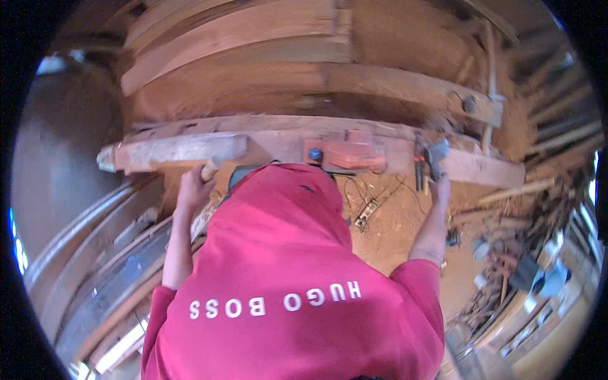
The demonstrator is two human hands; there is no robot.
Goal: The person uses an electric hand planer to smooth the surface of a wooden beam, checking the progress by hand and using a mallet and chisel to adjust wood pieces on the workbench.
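Observation:
My left hand [195,188] is closed on a short piece with a pale, rounded end [210,169], perhaps a wooden handle, just off the near edge of a long timber beam [278,147]. On the right, my right hand [439,189] reaches to the beam, apparently gripping a tool with a broad grey head [436,154]; blur hides its exact kind. Beside it hang pliers [419,166] with dark red handles. An orange-red power tool [356,154] with a round blue part rests on the middle of the beam. A grey-white board [183,150] lies along its left part.
Long planks [234,35] lie beyond the beam, one carrying a dark round thing [468,104]. A power strip [366,214] with cables sits on the sawdust-coloured ground. Curved-looking boards [107,272] lean at left. Wood scraps [491,278] are piled at right.

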